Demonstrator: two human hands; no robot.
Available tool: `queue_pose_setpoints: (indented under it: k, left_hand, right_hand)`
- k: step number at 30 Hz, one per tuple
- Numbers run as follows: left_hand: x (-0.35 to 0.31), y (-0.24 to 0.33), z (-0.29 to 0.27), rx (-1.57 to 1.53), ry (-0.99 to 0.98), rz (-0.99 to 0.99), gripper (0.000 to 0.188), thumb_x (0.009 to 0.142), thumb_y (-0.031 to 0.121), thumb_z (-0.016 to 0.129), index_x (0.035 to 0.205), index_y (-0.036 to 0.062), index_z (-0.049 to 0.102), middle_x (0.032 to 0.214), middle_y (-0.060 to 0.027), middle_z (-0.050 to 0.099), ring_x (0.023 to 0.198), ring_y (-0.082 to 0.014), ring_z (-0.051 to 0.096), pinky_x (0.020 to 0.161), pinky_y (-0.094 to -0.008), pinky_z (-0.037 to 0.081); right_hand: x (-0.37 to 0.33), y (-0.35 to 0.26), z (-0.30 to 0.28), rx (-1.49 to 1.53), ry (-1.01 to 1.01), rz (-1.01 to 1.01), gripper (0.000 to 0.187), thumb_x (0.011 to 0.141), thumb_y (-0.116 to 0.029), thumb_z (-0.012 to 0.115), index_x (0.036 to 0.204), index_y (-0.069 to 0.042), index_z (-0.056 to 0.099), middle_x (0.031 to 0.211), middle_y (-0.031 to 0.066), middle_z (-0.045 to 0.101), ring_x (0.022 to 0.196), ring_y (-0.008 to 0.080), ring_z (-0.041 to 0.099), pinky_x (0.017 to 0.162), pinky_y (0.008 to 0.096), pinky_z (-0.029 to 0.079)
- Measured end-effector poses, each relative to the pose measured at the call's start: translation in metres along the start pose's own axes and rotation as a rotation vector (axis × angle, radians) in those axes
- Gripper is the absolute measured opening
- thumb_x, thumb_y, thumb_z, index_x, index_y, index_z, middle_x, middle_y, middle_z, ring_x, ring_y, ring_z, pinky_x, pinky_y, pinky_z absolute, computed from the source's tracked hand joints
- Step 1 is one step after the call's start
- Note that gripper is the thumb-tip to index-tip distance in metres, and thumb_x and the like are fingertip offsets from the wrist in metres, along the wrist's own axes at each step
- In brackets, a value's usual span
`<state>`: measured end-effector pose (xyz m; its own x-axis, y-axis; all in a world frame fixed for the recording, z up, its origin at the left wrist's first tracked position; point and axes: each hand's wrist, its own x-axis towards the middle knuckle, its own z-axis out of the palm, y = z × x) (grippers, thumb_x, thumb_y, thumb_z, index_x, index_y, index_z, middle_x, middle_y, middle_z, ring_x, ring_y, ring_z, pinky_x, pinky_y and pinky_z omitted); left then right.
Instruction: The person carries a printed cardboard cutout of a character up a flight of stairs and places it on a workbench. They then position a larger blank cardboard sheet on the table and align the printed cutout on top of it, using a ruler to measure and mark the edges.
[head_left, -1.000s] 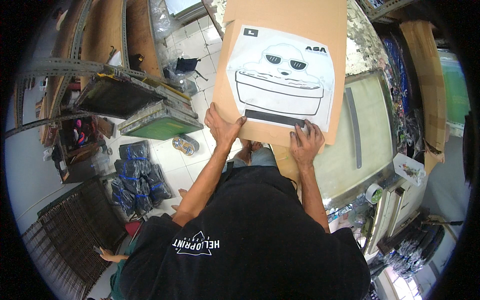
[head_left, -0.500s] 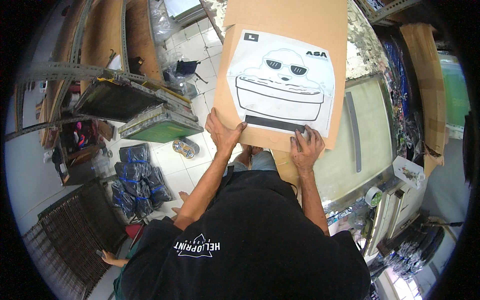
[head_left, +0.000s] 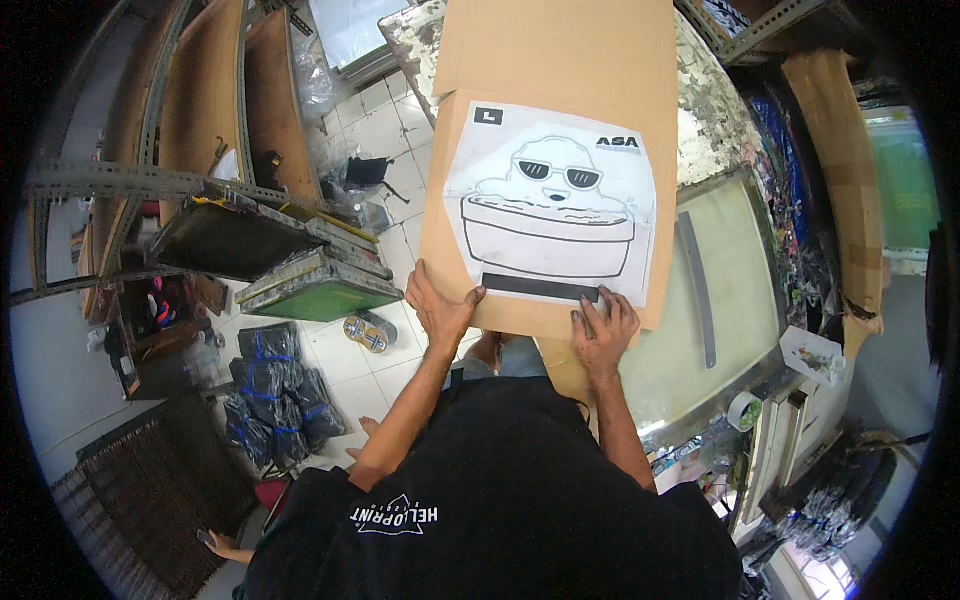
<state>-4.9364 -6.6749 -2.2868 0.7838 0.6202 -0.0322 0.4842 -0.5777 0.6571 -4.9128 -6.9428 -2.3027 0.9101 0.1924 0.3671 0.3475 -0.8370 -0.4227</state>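
Note:
A tan cardboard sheet [head_left: 560, 45] stretches out in front of me. On it lies a white paper [head_left: 550, 242] with a black line drawing of a figure in sunglasses above an oval tub. A solid black bar [head_left: 535, 289] runs along the paper's lower edge. My left hand [head_left: 443, 308] grips the cardboard's lower left edge, thumb on top. At the lower right, my right hand [head_left: 605, 333] is curled over the cardboard's near edge, fingertips on the paper by the bar's end. The undersides of both grips are hidden.
To the right lies a pale framed panel [head_left: 660, 380] with a grey strip [head_left: 697, 290] on it. Stacked frames [head_left: 320, 290] and black bundles [head_left: 275, 375] stand at left. A slipper [head_left: 367, 335] is on the tiles. Another person's hand [head_left: 225, 546] shows at lower left.
The cardboard, its paper and both my hands have shifted slightly down and left in the picture. Both hands keep their hold.

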Motion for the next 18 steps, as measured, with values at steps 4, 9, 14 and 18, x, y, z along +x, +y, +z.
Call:
queue_pose_setpoints:
  k: [4, 9, 14, 18]
  left_hand:
    - [0.004, 0.003, 0.001, 0.009, -0.007, -0.015, 0.107, 0.057, 0.027, 0.089, 0.139, -0.0029, 0.028, 0.134, -0.0275, 0.035, 0.125, -0.0422, 0.032, 0.107, -0.0512, 0.026]
    - [0.005, 0.004, 0.001, 0.013, -0.025, -0.032, 0.107, 0.057, 0.027, 0.089, 0.140, -0.0033, 0.028, 0.135, -0.0277, 0.034, 0.126, -0.0424, 0.031, 0.108, -0.0511, 0.025]
    - [0.009, 0.002, 0.006, 0.008, -0.010, -0.011, 0.109, 0.056, 0.028, 0.089, 0.141, -0.0037, 0.027, 0.134, -0.0278, 0.034, 0.126, -0.0426, 0.031, 0.108, -0.0514, 0.025]
    - [0.014, 0.006, 0.006, 0.001, -0.014, -0.011, 0.110, 0.057, 0.029, 0.089, 0.141, -0.0038, 0.027, 0.135, -0.0280, 0.034, 0.126, -0.0429, 0.031, 0.108, -0.0517, 0.025]
  right_hand:
    - [0.003, 0.002, 0.001, -0.011, -0.001, 0.002, 0.030, 0.072, -0.020, 0.075, 0.101, -0.013, 0.072, 0.122, 0.0094, 0.060, 0.118, 0.0324, 0.047, 0.098, 0.0493, 0.033]
    - [0.007, 0.000, -0.003, -0.005, -0.031, 0.020, 0.031, 0.072, -0.019, 0.075, 0.101, -0.013, 0.072, 0.122, 0.0094, 0.060, 0.118, 0.0322, 0.047, 0.098, 0.0495, 0.032]
    - [0.013, 0.000, -0.003, -0.008, -0.034, 0.025, 0.030, 0.071, -0.019, 0.075, 0.100, -0.012, 0.073, 0.122, 0.0096, 0.060, 0.117, 0.0321, 0.048, 0.098, 0.0491, 0.032]
    - [0.019, 0.001, 0.000, -0.002, -0.025, 0.026, 0.030, 0.071, -0.019, 0.075, 0.099, -0.012, 0.073, 0.122, 0.0091, 0.060, 0.117, 0.0318, 0.048, 0.099, 0.0485, 0.032]
